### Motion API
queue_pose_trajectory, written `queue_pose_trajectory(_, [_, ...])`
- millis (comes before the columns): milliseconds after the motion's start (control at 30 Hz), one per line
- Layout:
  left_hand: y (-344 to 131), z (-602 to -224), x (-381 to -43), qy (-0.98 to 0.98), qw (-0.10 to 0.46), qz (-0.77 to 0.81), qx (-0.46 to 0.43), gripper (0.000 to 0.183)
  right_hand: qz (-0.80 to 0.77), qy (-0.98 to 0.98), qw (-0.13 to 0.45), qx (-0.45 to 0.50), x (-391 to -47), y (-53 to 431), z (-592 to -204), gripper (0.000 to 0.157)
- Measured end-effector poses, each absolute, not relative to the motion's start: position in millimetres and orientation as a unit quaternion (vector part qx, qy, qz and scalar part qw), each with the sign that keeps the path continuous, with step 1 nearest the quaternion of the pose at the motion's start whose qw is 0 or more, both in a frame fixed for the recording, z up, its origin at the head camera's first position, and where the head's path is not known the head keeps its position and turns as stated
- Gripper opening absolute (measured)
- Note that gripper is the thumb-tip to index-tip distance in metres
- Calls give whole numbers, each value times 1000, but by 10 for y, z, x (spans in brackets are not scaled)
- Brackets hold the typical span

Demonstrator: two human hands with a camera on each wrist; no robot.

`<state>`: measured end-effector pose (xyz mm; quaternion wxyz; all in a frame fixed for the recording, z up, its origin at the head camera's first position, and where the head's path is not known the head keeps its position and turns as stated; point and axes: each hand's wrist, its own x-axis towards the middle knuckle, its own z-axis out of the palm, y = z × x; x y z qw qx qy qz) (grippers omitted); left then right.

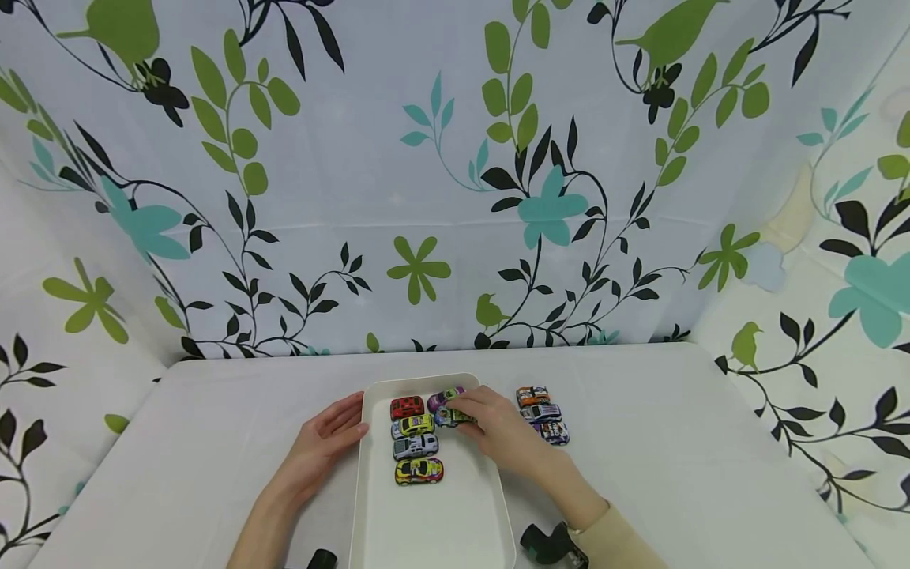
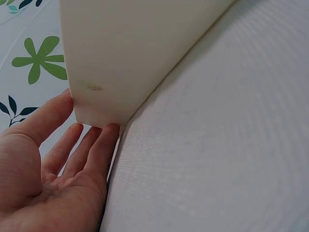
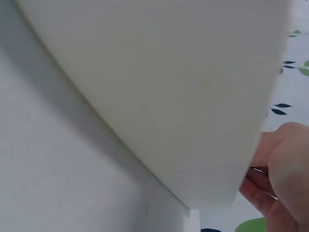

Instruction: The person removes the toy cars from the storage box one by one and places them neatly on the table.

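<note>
A white tray [image 1: 465,510] stands on the table with toy cars in its far part. Down its left side runs a column: a red car [image 1: 407,407], a yellow one [image 1: 412,427], a silver one [image 1: 415,446] and a yellow-red one [image 1: 419,472]. My right hand [image 1: 501,431] reaches over the right rim and pinches a green-blue toy car [image 1: 451,417], just in front of a purple car [image 1: 444,397]. Fingers partly cover the pinched car. My left hand [image 1: 329,435] touches the tray's outer left wall near the far corner; in the left wrist view its fingertips [image 2: 110,129] meet that wall.
Right of the tray, an orange car [image 1: 533,396], a grey-purple car [image 1: 541,412] and a white-purple car [image 1: 552,432] stand in a column on the white table [image 1: 640,442]. Patterned cloth [image 1: 355,197] hangs behind and at both sides.
</note>
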<state>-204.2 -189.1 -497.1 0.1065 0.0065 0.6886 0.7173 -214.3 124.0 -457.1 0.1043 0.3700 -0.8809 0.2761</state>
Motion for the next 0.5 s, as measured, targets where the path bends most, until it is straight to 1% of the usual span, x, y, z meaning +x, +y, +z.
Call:
queue_pose_trajectory(100, [-1895,-4968,-2041,689,107,717,8,68,291,-873,115,373,-2153,1273,-4525,33])
queue_pose_trajectory(500, [-1897,-4971,-2042,688,110,717,12,68,309,-880,108,344,-2156,1388,-4420,34])
